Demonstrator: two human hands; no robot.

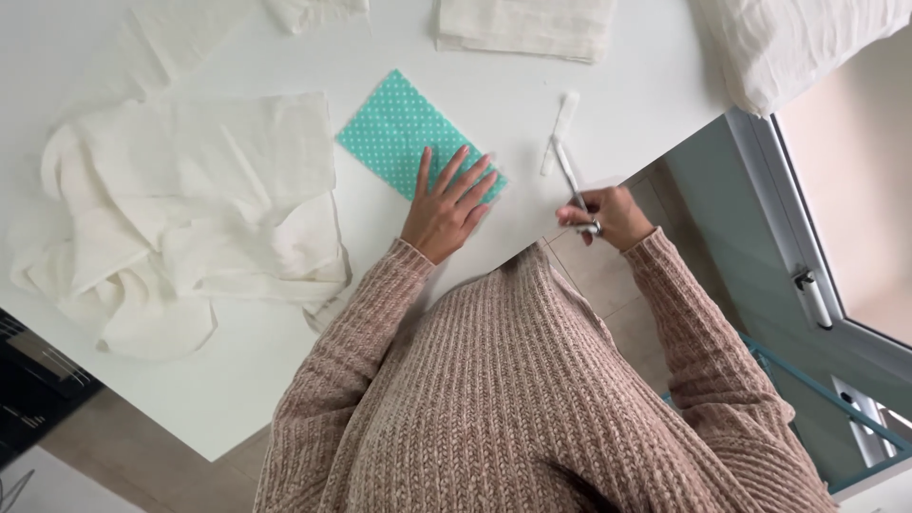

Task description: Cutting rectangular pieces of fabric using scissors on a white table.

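Bright soft daylight, faint shadows, sharp focus, slight edge distortion

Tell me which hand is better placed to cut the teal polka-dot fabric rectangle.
Right, probably: the right hand grips the metal scissors beside the teal polka-dot fabric rectangle, while the left hand lies flat on it.

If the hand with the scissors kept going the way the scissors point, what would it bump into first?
Probably the small white fabric strip just past the scissors held by the right hand.
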